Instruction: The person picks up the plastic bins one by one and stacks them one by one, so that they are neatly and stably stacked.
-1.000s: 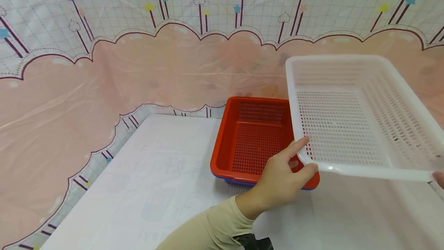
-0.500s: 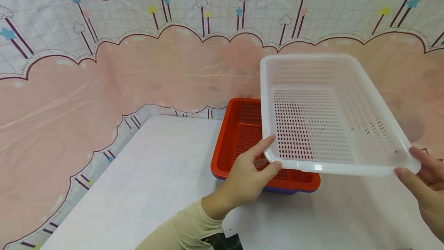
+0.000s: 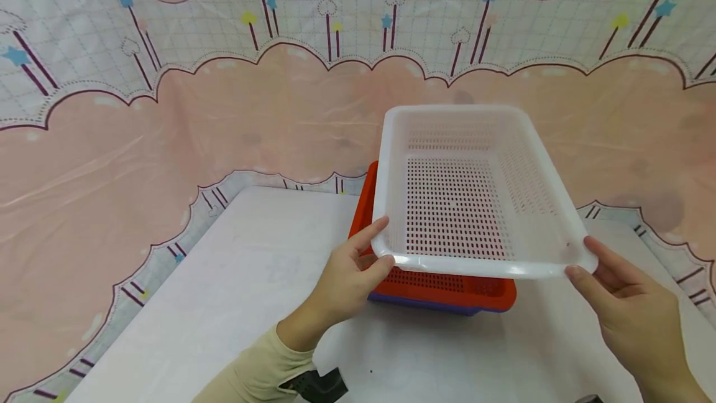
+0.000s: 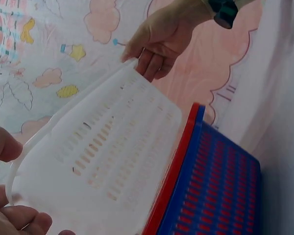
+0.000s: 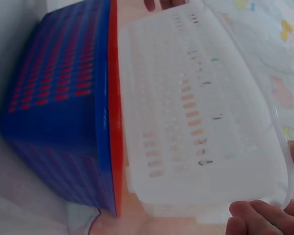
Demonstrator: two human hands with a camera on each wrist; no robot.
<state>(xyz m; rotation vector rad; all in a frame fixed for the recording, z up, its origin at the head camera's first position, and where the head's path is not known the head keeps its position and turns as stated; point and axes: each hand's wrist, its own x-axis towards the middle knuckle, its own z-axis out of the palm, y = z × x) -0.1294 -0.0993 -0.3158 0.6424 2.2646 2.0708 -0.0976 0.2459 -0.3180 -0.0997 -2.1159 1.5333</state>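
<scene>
A white perforated plastic basket [image 3: 458, 204] is held by its two near corners, tilted with its inside facing me. My left hand [image 3: 344, 278] pinches the near left corner between thumb and fingers. At the near right corner, my right hand [image 3: 632, 303] grips the rim the same way. Behind and below it, a red basket [image 3: 442, 285] sits nested in a blue basket [image 3: 447, 306] on the table. In the left wrist view the white basket's bottom [image 4: 103, 152] overlaps the red rim [image 4: 179, 161]. Much of the red basket's inside is hidden by the white one.
The white table [image 3: 263, 278] runs out to the left and front of the baskets. A patterned pink and white cloth [image 3: 268, 117] hangs behind the table and along its left side. A small dark object [image 3: 588, 398] shows at the bottom edge of the head view.
Both hands have carried the white basket left until it overlaps most of the red basket, lower than half a second ago. My right hand has come fully into view. The nested baskets stay put.
</scene>
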